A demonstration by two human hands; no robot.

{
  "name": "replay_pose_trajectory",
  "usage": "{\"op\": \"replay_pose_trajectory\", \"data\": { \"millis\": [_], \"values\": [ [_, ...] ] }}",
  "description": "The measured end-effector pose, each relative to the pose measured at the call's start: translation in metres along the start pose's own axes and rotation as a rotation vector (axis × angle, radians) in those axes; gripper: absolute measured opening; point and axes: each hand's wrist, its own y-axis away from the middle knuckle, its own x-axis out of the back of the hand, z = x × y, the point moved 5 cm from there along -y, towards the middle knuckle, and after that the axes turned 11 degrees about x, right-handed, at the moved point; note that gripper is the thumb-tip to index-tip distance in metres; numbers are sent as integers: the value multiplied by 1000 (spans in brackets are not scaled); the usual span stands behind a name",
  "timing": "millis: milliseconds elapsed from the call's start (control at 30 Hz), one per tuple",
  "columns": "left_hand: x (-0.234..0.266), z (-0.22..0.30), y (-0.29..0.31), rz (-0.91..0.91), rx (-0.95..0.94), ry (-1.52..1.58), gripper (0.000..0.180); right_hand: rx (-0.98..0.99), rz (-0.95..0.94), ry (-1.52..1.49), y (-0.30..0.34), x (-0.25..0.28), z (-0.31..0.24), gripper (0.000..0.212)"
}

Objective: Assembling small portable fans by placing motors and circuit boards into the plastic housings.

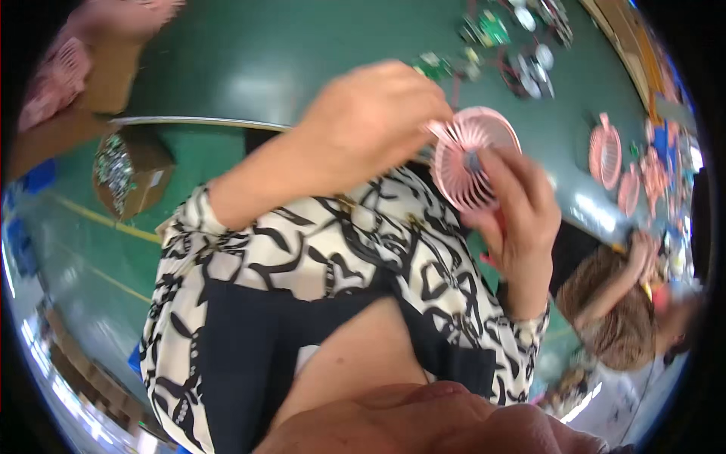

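A round pink slatted fan housing (451, 175) is held tilted above my lap, near the table edge. My right hand (522, 208) grips its right side, with fingers reaching over the rim toward a small grey part (472, 161) at its centre and the thumb underneath. At the housing's upper left, my left hand (374, 113) is closed, its fingertips bunched beside a short pink tab (439, 130). What those fingertips pinch is hidden. Just beyond them lie a green circuit board (432, 66) and a thin red wire (456, 92).
More circuit boards with wires and round silvery parts (529, 72) lie on the green table (227, 60). Pink housings (605, 155) stand at the right, near another person's arm (609, 295). At left are a cardboard box (113, 76) with pink parts and a carton of small parts (117, 178).
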Motion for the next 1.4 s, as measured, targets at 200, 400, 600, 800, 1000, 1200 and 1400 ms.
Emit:
{"op": "replay_pose_trajectory", "data": {
  "millis": [200,400,600,800,1000,1200,1400],
  "values": [
    [-4,4,0,0,-8,35,24,145,135,233,22,-25,-5,44],
    [75,-11,5,426,7,-465,29,171,291,107,31,-35,17,44],
    [173,-82,26,424,456,-1072,28,-44,739,205,63,1,55,32],
    [142,-40,19,556,209,-907,8,-445,630,333,64,24,118,29],
    [75,-11,-11,321,100,-730,13,-456,478,699,50,37,117,34],
    [77,-15,-5,355,157,-477,24,-250,501,375,-6,42,98,24],
    [90,-42,0,331,214,-547,40,-217,277,391,-57,36,120,22]
  ]
}}
